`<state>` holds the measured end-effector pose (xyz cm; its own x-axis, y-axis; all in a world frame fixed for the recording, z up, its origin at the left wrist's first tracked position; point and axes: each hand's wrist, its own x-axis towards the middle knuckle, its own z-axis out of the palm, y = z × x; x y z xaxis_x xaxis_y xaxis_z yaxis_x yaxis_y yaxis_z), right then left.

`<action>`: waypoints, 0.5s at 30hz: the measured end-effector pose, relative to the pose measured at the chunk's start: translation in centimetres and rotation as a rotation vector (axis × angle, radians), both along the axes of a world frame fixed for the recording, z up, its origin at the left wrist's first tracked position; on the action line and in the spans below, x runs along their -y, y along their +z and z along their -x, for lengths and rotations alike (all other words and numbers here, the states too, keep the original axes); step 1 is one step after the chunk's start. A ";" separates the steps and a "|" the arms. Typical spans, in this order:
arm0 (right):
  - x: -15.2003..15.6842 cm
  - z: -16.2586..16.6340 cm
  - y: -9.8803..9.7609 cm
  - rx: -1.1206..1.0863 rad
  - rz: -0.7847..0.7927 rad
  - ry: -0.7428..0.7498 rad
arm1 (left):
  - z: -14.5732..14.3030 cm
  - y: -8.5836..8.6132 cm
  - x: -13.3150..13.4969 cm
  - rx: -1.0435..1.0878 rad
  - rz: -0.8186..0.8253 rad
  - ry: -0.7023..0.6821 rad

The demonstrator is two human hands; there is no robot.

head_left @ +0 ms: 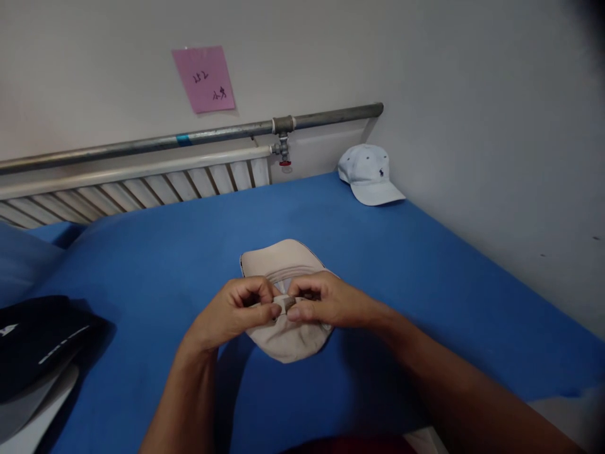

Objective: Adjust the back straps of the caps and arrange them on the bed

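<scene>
A beige baseball cap (295,340) is between my hands over the blue surface, its brim pointing away from me and its inside partly showing. At the back of the cap, my left hand (241,306) pinches the adjustment strap (282,302) between thumb and fingers. Close beside it, my right hand (326,299) also pinches the strap, near a small brownish buckle or strap end (289,304). The fingertips cover part of the strap, so its fastening is not fully visible.
A light blue cap (366,170) sits in the far corner by the wall. Dark and grey caps (42,347) are stacked at left on the blue sheet (155,252). Behind run a radiator (142,192), a metal pipe (227,133) and a pink note (204,79).
</scene>
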<state>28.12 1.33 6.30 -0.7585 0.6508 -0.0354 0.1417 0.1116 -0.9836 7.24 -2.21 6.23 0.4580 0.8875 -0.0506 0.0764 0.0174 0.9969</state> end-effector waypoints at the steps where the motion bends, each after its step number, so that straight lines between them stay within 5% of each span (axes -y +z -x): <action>1: 0.1 0.1 0.0 -0.004 0.030 0.012 | 0.0 0.0 0.0 -0.007 -0.007 -0.013; 6: 0.6 0.6 -0.4 -0.031 0.196 0.003 | 0.2 0.1 0.1 -0.016 -0.024 -0.042; 15: 0.8 0.9 -1.0 -0.082 0.202 -0.019 | 0.2 0.3 0.1 0.039 0.004 -0.033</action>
<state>27.23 0.56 5.28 -0.7518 0.6511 -0.1046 0.0600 -0.0905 -0.9941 7.02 -2.36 6.55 0.4886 0.8718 -0.0355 0.0376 0.0196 0.9991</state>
